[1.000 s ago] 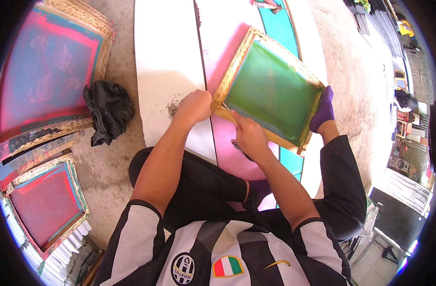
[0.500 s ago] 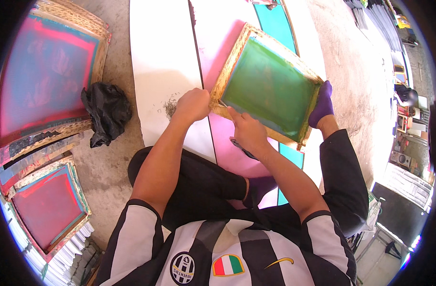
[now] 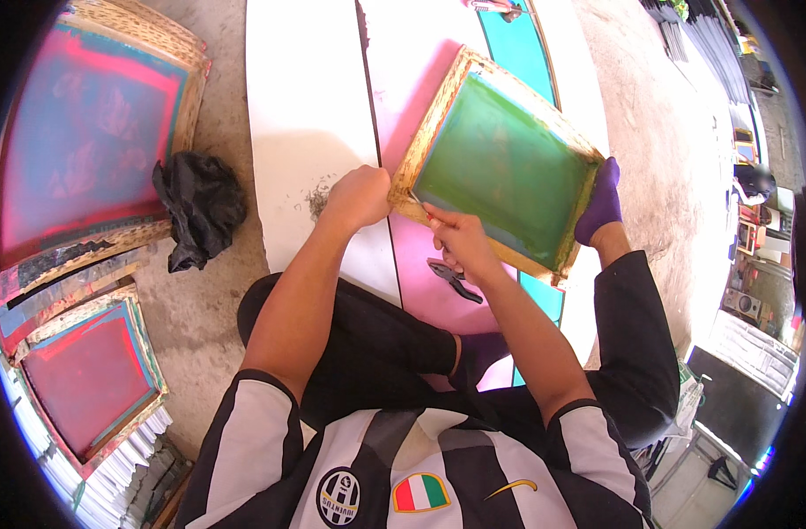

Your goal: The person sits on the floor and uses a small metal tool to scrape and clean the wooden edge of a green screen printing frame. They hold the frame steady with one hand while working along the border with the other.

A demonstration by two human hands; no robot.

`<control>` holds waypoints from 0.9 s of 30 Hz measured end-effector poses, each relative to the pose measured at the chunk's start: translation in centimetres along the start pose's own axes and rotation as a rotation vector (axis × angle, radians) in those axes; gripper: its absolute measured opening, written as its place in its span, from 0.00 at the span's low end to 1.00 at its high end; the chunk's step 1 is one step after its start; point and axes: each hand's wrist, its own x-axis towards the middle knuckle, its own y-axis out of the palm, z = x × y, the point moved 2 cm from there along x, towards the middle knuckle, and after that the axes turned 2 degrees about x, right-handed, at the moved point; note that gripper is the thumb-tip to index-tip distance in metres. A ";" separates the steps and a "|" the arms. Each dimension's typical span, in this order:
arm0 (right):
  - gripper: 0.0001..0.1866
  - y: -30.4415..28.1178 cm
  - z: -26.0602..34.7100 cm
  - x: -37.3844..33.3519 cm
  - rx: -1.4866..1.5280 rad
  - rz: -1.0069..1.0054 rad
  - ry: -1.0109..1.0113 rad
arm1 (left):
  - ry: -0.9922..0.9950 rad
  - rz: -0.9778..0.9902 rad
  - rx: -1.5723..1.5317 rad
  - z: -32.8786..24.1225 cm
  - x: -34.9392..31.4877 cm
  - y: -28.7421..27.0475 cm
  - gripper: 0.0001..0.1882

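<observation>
A wooden screen-printing frame [image 3: 403, 181] with green mesh [image 3: 500, 163] lies tilted on the striped board. Closed into a fist, my left hand [image 3: 359, 196] grips the frame's near-left corner. My right hand [image 3: 464, 242] is closed around a slim tool [image 3: 427, 208] with a thin metal shaft and a bit of red handle showing. Its tip meets the inner edge of that corner; the exact kind of tool cannot be made out. Dark pliers [image 3: 456, 280] lie on the pink stripe just below my right hand. My purple-socked foot [image 3: 600, 203] rests against the frame's right side.
A large blue-and-pink screen frame [image 3: 94, 132] and a smaller red one [image 3: 90, 379] stand at left. Between them and the board [image 3: 288, 97] sits a black plastic bag [image 3: 198, 207]. Dark crumbs [image 3: 317, 201] lie beside my left hand. Another tool [image 3: 511, 12] is at the far edge.
My right hand has shifted slightly down and turned, uncovering the pliers and the red part of the tool. My left hand stays on the frame corner.
</observation>
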 end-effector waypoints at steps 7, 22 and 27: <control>0.20 -1.8 0.4 0.6 0.115 0.108 0.051 | -0.055 0.065 -0.101 -0.4 -0.3 -1.2 0.13; 0.20 -0.5 0.5 0.5 -0.754 -0.287 -0.696 | -0.093 0.008 -0.112 -1.2 -0.5 -1.1 0.17; 0.19 0.0 1.1 -0.1 -0.824 -0.297 -0.655 | -0.105 0.035 -0.120 -1.5 -0.6 -1.5 0.17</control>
